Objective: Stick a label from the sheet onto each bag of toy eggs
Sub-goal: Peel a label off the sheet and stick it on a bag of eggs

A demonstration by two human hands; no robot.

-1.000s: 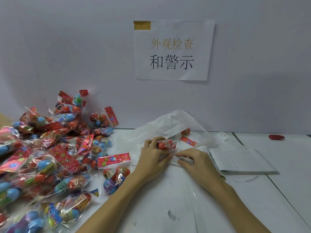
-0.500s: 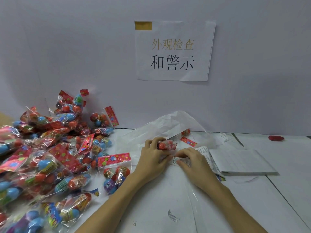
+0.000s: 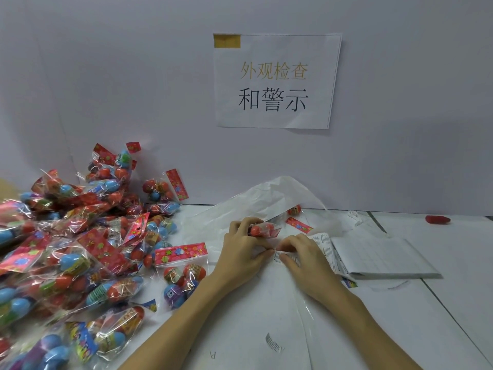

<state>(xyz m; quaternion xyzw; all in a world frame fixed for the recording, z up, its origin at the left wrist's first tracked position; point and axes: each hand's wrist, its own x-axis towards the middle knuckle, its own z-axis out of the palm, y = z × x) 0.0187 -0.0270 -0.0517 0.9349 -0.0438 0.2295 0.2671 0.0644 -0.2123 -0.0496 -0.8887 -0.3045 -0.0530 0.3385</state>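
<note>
1. The left hand (image 3: 244, 252) is gripping a clear plastic bag of red toy eggs (image 3: 262, 228) on the white bench (image 3: 440, 311), fingers curled over the bag's far end and thumb reaching toward the label.
2. The right hand (image 3: 302, 256) is pressing a small white printed label (image 3: 286, 257) down with its fingertips (image 3: 283, 259); whether the fingers are also pinching the label's edge is too hidden to tell.
3. The label is lying just at the near edge of the held bag, between the two hands, so the step in hand appears to be sticking and smoothing it on.
4. The white sheet of printed labels (image 3: 326, 249) is lying just to the right of the right hand, resting on a stack of white paper (image 3: 381, 260).
5. A large heap of bagged red and blue toy eggs (image 3: 74, 252) is waiting on the left of the bench, one bag with a red flowered header card (image 3: 181, 253) nearest the left wrist.
6. A crumpled clear plastic sheet (image 3: 269, 198) is lying behind the hands.
7. The next move probably calls for rubbing the label flat, setting this bag aside and taking a fresh one from the heap.
</note>
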